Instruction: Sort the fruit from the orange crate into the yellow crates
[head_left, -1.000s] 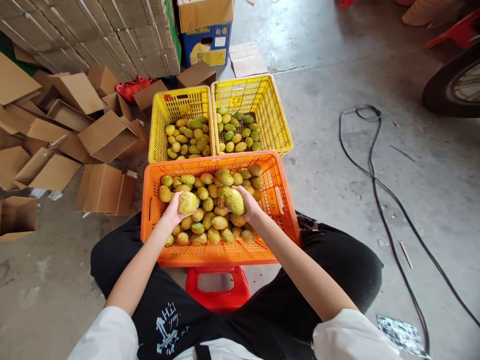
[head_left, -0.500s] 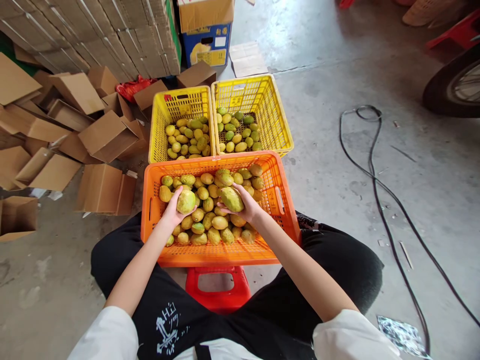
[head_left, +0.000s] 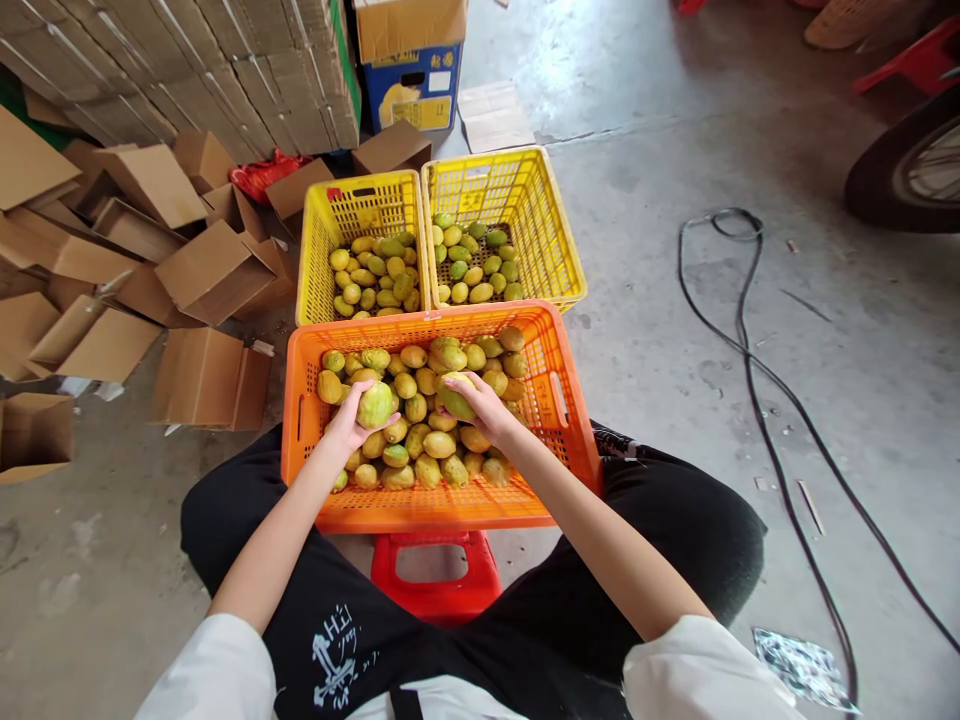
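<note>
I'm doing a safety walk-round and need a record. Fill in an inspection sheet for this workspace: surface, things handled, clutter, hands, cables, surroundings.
Surface: grey floor, marked and stained.
Things handled: orange crate of yellow-green fruit; beyond it, two yellow crates, also with fruit.
Clutter: cardboard boxes strewn at left; small scraps at right.
Hands: left hand holds one fruit, right hand another fruit, both above the orange crate.
Cables: one dark cord, looped on the floor at right; cable or hose, cannot tell.
Surroundings: blue box behind the yellow crates; spoked wheel at the right edge.
</note>
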